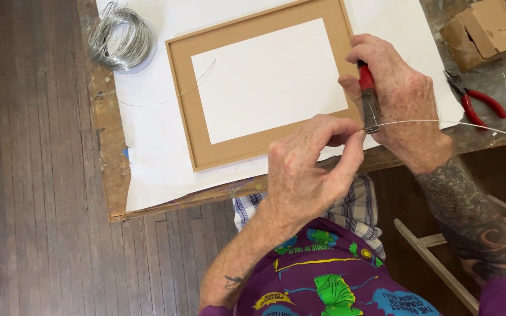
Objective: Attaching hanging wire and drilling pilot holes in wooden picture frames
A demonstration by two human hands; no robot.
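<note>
Two hands met at the frame's [206,88] five o'clock corner: the left hand [306,167] pinched the wire [440,122], the right hand [402,93] gripped red-handled pliers [369,99].

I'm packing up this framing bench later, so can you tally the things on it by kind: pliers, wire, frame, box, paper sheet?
Pliers: 2, one in the right hand gripping the wire, one red-handled pair lying on the table
Wire coil: 1
Picture frame: 1
Cardboard box: 1
White paper sheet: 1
Total: 6
</note>
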